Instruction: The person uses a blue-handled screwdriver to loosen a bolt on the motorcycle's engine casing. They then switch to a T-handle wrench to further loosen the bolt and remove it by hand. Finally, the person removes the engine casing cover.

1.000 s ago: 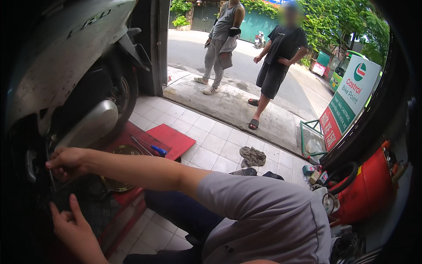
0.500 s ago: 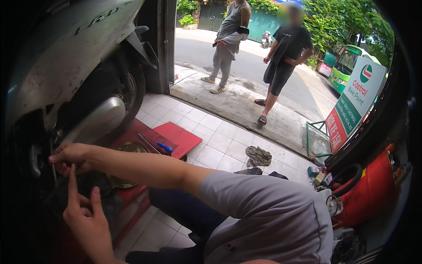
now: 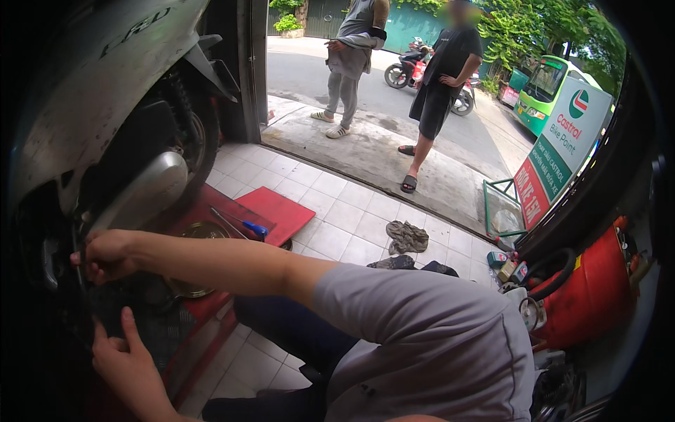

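A white scooter [image 3: 105,77] with scuffed panels stands at the left on a red bench [image 3: 278,216]. Against its dark side, my right hand [image 3: 111,255] is closed, thumb and fingers pinched at a narrow part in shadow. What exactly they hold is too dark to make out. Below it, my left hand [image 3: 128,360] has thumb and forefinger spread, with the forefinger tip at the dark underside. Behind my right forearm, a round brass-coloured pan [image 3: 200,233] is partly hidden. A screwdriver [image 3: 254,229] with a blue handle lies beyond it on the bench.
Crumpled grey rags [image 3: 407,237] lie on white floor tiles. Small bottles [image 3: 519,271] and a red tank [image 3: 594,288] with a black hose stand at the right. Two people stand outside the doorway near a signboard [image 3: 562,158]. A green bus [image 3: 545,91] and a red motorbike [image 3: 416,69] are on the street.
My left hand has moved down and left, and my right hand slightly left, fingers still pinched. The whole view has shifted a little. A red motorbike has appeared behind the people outside.
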A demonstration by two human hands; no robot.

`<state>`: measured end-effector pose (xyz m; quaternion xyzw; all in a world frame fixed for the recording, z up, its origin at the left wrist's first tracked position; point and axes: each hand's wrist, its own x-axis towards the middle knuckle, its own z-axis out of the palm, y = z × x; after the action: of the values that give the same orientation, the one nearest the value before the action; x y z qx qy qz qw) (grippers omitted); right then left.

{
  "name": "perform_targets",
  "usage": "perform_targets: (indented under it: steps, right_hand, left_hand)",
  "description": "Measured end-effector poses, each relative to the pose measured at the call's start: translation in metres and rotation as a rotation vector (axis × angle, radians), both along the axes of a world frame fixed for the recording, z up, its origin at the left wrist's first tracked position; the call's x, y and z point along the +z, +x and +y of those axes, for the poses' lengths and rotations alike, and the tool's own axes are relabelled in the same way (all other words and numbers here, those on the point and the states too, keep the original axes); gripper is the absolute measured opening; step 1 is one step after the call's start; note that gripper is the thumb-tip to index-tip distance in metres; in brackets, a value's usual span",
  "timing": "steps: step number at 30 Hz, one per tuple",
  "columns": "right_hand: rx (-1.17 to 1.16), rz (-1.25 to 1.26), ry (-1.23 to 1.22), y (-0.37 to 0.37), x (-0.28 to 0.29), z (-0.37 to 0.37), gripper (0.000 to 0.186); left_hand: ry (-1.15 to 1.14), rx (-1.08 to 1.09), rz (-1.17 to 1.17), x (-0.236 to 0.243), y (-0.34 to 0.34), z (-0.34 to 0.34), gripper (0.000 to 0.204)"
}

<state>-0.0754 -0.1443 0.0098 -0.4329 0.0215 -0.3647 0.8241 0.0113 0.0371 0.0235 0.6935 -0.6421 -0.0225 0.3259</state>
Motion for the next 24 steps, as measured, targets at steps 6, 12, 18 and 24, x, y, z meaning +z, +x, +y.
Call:
perform_targets:
  steps: [6,12,18,24]
  right_hand:
    - [-0.007,0.069,-0.033,0.013,0.001,0.004,0.015]
    - [0.091,0.033,-0.077,-0.010,-0.003,-0.009,0.019]
    - [0.030,0.133,-0.115,0.008,0.003,0.012,0.021]
    - [0.041,0.106,-0.117,-0.001,-0.008,-0.002,0.024]
  left_hand:
    - [-0.250,-0.207,0.157,0.026,-0.015,0.017,0.051]
    - [-0.045,-0.049,0.207,0.027,-0.004,0.012,0.067]
    - [-0.099,-0.261,0.063,0.009,0.001,0.017,0.056]
    - [-0.264,-0.078,0.115,0.012,-0.002,0.011,0.050]
